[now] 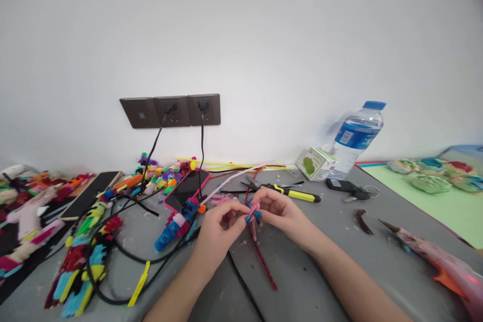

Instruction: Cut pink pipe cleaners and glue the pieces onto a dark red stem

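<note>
Between my fingertips is a small bent piece of pink pipe cleaner (254,208), one end hanging down. My left hand (226,224) pinches it from the left. From the right, my right hand (277,209) pinches the same piece; blue nails show on the fingers. Beneath it on the table lies a dark red pipe cleaner (264,261). Just behind my hands are pliers with yellow and black handles (298,193). A blue, pink and red pipe-cleaner figure (175,224) lies left of my left hand.
Black cables (124,261) loop over the grey table (302,287) from wall sockets (171,110). Colourful figures (81,261) crowd the left, near a phone (188,188). A water bottle (358,136), small box (316,163), keys (362,192) and green sheet (453,211) are right.
</note>
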The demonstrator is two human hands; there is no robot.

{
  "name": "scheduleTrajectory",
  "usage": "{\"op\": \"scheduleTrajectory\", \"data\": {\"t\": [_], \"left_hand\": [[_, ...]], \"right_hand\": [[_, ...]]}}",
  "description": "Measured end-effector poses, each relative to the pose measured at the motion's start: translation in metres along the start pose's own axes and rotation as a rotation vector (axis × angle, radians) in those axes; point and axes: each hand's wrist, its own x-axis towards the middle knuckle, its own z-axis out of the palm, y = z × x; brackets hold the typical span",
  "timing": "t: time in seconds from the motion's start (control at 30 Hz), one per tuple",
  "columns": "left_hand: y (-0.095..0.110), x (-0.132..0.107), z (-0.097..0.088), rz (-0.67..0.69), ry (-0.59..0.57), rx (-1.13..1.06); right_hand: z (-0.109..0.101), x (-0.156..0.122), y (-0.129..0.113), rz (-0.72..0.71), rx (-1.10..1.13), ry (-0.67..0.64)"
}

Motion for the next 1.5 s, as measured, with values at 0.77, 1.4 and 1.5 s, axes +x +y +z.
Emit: {"op": "scheduleTrajectory", "data": {"t": [0.77,1.4,1.5], "left_hand": [[-0.0011,-0.0014,-0.0004,0.065,0.006,0.108],[-0.0036,0.0027,-0.0004,-0.041,0.019,-0.001],[-0.0038,0.0032,0.0000,-0.046,0.022,-0.002]], "right_hand": [[-0.0038,0.0019,0.0043,0.003,-0.055,0.025],[-0.0083,0.0017,0.0059,-0.013,-0.083,0.097],[-0.0080,0.0018,0.0071,-0.003,-0.066,0.085]]}}
